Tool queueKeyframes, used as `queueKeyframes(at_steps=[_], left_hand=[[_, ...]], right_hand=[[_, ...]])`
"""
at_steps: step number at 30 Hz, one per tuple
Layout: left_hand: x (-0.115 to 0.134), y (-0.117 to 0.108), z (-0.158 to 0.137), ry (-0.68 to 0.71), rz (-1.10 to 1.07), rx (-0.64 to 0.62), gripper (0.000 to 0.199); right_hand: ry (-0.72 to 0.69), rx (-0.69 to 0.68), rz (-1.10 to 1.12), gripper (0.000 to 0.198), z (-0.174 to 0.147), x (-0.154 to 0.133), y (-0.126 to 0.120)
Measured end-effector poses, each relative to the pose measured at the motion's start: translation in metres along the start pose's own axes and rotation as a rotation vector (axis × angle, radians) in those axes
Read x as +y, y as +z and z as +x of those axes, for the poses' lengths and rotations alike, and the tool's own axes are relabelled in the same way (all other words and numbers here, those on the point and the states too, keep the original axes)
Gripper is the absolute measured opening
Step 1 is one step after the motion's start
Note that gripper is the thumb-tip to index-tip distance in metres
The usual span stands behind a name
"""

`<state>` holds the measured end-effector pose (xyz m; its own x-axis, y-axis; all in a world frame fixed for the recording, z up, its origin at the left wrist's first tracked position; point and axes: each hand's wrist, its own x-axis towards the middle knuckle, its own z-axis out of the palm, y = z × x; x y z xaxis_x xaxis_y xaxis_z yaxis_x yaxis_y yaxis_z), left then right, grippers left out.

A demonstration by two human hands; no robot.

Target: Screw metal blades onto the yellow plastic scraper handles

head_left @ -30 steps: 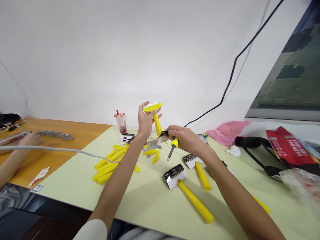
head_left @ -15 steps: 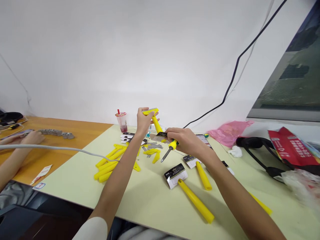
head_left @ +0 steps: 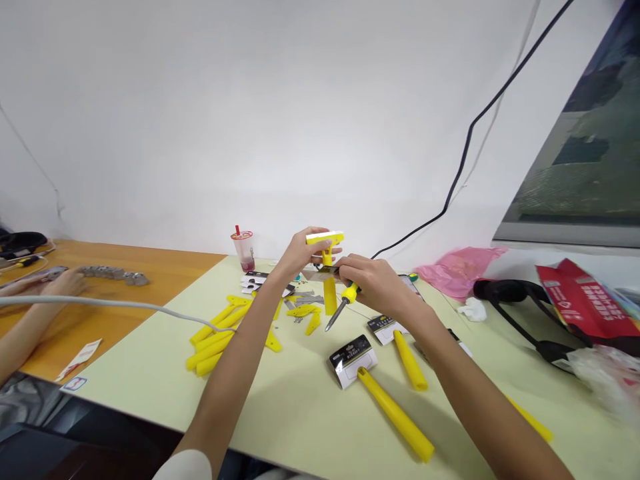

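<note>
My left hand grips a yellow scraper by its head, above the table, with the handle pointing down. My right hand is closed around a screwdriver with a yellow-and-black handle, its shank pointing down and left. Its fingertips also pinch a black printed card sleeve, which lies around or against the scraper just below the head; I cannot tell which. In front of my right hand lie a scraper in a black-and-white card sleeve and another sleeved scraper.
Yellow handles pile up left of my hands, near loose yellow head pieces and metal blades. A drink cup stands at the back. At right are a pink plastic bag and black headgear. A person's hand is at far left.
The scraper has turned more upright and moved right in my left hand. Its handle now passes down at the card sleeve. My right hand still holds the screwdriver and sleeve.
</note>
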<state>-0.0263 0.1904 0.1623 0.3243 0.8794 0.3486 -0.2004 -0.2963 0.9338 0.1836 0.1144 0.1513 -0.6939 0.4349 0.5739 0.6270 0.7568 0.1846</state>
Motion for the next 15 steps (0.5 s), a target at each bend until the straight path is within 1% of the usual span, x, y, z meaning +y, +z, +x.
queueKeyframes(at_steps=[2,4,7,9,11,15], left_hand=[[0.009,0.002,-0.007,0.04,0.15,-0.059,0.045],[0.018,0.004,-0.014,0.12,0.303,-0.124,0.037],[0.03,0.007,-0.024,0.242,0.382,-0.212,0.032],[0.036,0.009,-0.029,0.298,0.379,-0.23,0.03],[0.04,0.009,-0.033,0.331,0.396,-0.222,0.029],[0.045,0.006,-0.035,0.374,0.493,-0.21,0.025]], right_hand=[[-0.028,0.061,-0.056,0.037,-0.001,0.002,-0.001],[-0.053,0.135,-0.102,0.035,-0.002,0.002,-0.002],[-0.045,0.242,-0.156,0.031,-0.001,0.0,-0.003],[-0.01,0.304,-0.18,0.03,0.0,-0.002,-0.005],[0.019,0.348,-0.191,0.03,0.0,-0.004,-0.006],[0.037,0.382,-0.182,0.029,0.001,-0.006,-0.006]])
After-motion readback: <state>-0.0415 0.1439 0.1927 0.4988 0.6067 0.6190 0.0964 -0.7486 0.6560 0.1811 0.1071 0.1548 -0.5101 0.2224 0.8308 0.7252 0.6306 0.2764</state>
